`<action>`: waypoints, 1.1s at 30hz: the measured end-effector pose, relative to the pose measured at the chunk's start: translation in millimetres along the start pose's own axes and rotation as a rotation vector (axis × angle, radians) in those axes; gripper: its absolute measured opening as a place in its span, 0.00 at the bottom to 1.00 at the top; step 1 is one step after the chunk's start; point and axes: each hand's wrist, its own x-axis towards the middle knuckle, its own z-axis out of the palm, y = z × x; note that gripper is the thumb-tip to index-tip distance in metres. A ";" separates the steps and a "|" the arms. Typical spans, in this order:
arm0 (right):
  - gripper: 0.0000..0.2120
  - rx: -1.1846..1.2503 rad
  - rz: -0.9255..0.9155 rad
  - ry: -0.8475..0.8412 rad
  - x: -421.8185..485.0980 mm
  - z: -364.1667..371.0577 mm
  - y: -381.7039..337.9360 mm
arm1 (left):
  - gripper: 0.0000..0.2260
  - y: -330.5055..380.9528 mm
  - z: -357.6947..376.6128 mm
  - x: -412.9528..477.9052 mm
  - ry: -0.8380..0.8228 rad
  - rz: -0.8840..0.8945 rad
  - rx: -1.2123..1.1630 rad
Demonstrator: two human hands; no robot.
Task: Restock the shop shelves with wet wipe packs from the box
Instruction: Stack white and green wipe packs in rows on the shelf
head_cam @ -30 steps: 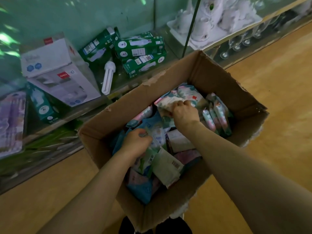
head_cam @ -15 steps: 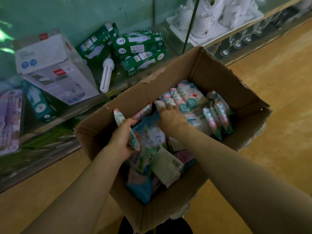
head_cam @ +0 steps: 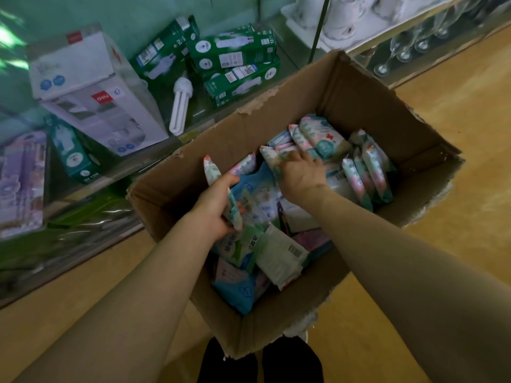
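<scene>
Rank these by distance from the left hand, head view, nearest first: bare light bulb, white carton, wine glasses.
From the left hand:
1. bare light bulb, just beyond it, slightly left.
2. white carton, farther left.
3. wine glasses, far upper right.

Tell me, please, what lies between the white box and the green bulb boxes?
A loose compact fluorescent bulb lies between the white box and the green bulb boxes, per the head view.
</scene>
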 end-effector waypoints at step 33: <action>0.10 1.100 0.441 0.676 -388.1 -214.2 141.6 | 0.25 -2.6 205.6 -313.2 -0.634 0.324 0.654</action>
